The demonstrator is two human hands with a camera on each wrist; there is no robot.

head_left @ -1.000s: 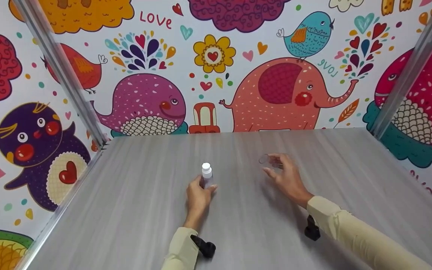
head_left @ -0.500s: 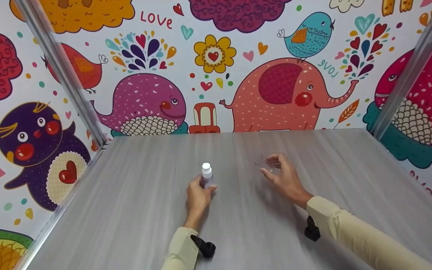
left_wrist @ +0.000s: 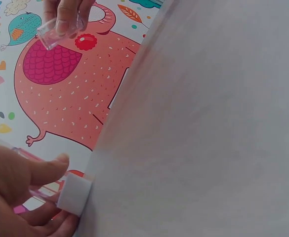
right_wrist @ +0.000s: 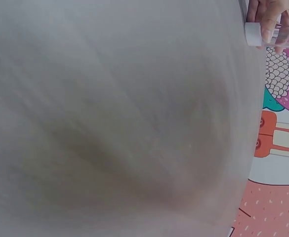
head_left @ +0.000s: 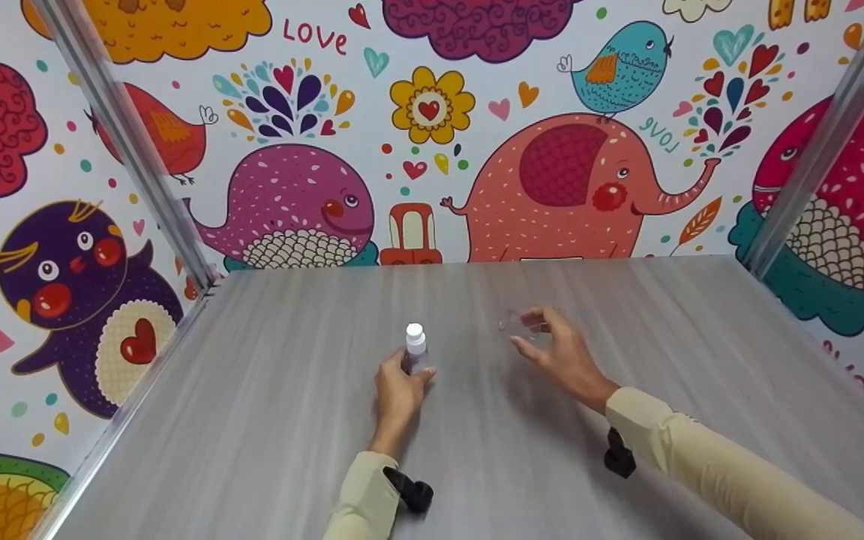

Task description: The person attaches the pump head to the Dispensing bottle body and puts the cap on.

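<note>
My left hand grips a small slim bottle, upright above the table, with a white top and see-through body. In the left wrist view the thumb and fingers of the left hand wrap its clear side, and a white base shows below them. To the right, my right hand holds a clear, hollow cap-like cylinder between thumb and fingers, apart from the bottle. Its outline is faint in the head view. The right wrist view shows mostly tabletop, with the bottle and left hand in its upper corner.
A grey wood-grain table lies under both hands. Walls printed with cartoon animals stand behind and at the sides. Metal posts rise at the table's back corners.
My right hand has shifted slightly left with the clear cylinder, which has tilted and moved a little toward the bottle. My left hand and the bottle stay almost in place.
</note>
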